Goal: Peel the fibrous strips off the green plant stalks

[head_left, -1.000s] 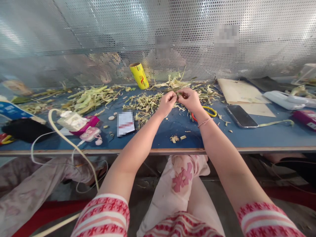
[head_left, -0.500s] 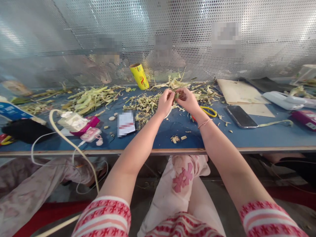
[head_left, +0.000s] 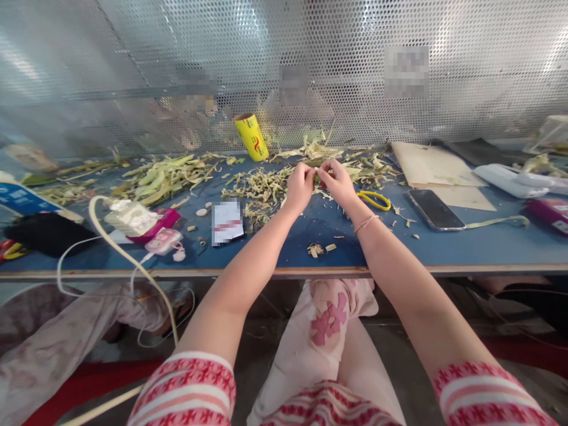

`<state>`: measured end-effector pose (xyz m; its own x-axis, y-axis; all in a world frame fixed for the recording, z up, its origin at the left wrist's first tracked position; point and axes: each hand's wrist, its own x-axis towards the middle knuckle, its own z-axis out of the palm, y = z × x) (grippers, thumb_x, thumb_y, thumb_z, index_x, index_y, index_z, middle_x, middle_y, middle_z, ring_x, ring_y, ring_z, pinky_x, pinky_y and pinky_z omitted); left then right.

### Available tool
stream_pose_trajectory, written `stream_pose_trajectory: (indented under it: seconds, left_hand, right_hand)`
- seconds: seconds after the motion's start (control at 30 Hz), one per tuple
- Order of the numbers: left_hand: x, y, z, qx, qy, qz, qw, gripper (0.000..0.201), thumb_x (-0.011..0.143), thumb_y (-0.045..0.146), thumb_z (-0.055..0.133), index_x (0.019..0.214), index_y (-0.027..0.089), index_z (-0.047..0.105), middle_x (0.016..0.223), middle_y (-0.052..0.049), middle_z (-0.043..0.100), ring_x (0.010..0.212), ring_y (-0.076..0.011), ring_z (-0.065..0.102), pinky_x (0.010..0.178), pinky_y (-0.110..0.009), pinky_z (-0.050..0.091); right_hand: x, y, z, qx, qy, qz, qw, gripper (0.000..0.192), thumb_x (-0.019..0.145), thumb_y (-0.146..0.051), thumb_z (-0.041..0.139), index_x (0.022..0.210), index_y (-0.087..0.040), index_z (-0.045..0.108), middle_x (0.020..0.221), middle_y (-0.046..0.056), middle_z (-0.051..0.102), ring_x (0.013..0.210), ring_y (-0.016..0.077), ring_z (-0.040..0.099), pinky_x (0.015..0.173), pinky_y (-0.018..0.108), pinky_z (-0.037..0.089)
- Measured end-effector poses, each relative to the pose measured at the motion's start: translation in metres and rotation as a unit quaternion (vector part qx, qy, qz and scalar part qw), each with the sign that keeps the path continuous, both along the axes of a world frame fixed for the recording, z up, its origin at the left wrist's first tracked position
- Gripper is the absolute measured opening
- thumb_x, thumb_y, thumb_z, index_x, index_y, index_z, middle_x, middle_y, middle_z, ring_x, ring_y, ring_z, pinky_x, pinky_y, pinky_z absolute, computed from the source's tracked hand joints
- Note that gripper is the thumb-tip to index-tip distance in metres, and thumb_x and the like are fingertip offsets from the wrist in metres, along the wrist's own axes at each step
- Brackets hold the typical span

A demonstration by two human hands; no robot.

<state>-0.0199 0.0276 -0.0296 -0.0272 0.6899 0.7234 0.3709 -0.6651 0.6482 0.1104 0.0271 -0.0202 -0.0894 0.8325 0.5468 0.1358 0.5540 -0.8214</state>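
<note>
Both hands meet above the blue table point(head_left: 275, 248), over a heap of pale green dried plant strips point(head_left: 266, 186). My left hand point(head_left: 300, 184) is closed, its thumb and fingertips pinching a small greenish piece of plant point(head_left: 316, 177). Pinched at the same spot, my right hand point(head_left: 336, 180) has its fingertips almost touching the left ones. Fingers cover most of the piece, so its exact kind does not show. Just right of my right wrist lies a yellow looped handle point(head_left: 376, 201), partly hidden by the arm.
A yellow cardboard tube point(head_left: 252, 139) stands tilted by the perforated metal panel point(head_left: 337, 83). Leafy strips point(head_left: 164, 177) are piled at left, near a power strip point(head_left: 133, 220) with cables. A phone point(head_left: 435, 209) and cardboard point(head_left: 430, 168) lie right. Another person's leg point(head_left: 66, 349) shows lower left.
The hands shift very slightly and their fingertips come closer, covering more of the green piece. A red part near the right wrist is now hidden. Other things stay in place.
</note>
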Motion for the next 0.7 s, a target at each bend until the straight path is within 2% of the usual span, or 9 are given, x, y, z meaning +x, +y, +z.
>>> stream_pose_trajectory:
  seconds: [0.1, 0.17, 0.4, 0.5, 0.7]
  left_hand:
    - [-0.002, 0.002, -0.001, 0.001, 0.002, 0.003, 1.0, 0.037, 0.09, 0.053, 0.051, 0.071, 0.023, 0.042, 0.06, 0.002, 0.05, 0.062, -0.0149, 0.05, 0.064, -0.03, 0.036]
    - [-0.001, 0.003, -0.002, -0.004, -0.007, 0.0, 1.0, 0.036, 0.09, 0.052, 0.052, 0.071, 0.023, 0.042, 0.06, 0.002, 0.05, 0.061, -0.0144, 0.05, 0.063, -0.029, 0.036]
    - [0.008, -0.003, 0.001, -0.052, -0.05, -0.01, 0.997, 0.036, 0.093, 0.052, 0.046, 0.073, 0.023, 0.043, 0.049, 0.006, 0.043, 0.048, -0.0116, 0.044, 0.059, -0.029, 0.036]
    - [0.012, -0.003, 0.0, -0.054, -0.054, -0.006, 0.997, 0.033, 0.093, 0.049, 0.048, 0.073, 0.023, 0.043, 0.051, 0.006, 0.044, 0.05, -0.0119, 0.045, 0.058, -0.029, 0.035]
    - [0.016, 0.003, -0.005, -0.06, -0.044, -0.006, 0.997, 0.031, 0.091, 0.044, 0.053, 0.071, 0.023, 0.044, 0.06, 0.002, 0.05, 0.061, -0.0136, 0.049, 0.06, -0.029, 0.036]
  right_hand:
    - [0.001, 0.0, 0.001, 0.036, -0.027, 0.013, 0.999, 0.027, 0.077, -0.047, 0.061, 0.078, -0.022, 0.051, 0.086, 0.002, 0.051, 0.066, 0.0106, 0.051, 0.053, 0.024, 0.046]
    - [0.001, 0.0, 0.003, 0.045, -0.037, 0.02, 0.998, 0.025, 0.076, -0.045, 0.06, 0.079, -0.021, 0.052, 0.084, 0.002, 0.051, 0.067, 0.0108, 0.05, 0.054, 0.023, 0.045]
    - [0.001, -0.007, 0.008, -0.045, 0.024, 0.086, 0.995, 0.027, 0.072, -0.044, 0.062, 0.083, -0.024, 0.048, 0.066, -0.004, 0.045, 0.056, 0.0093, 0.044, 0.051, 0.024, 0.04]
    - [0.001, -0.013, 0.011, -0.074, 0.046, 0.103, 0.991, 0.023, 0.074, -0.041, 0.059, 0.081, -0.025, 0.045, 0.067, -0.004, 0.044, 0.057, 0.0097, 0.045, 0.051, 0.024, 0.04]
    - [0.002, -0.018, 0.017, -0.113, 0.06, 0.118, 0.985, 0.016, 0.068, -0.029, 0.057, 0.073, -0.023, 0.042, 0.064, -0.004, 0.037, 0.057, 0.0087, 0.037, 0.045, 0.019, 0.036]
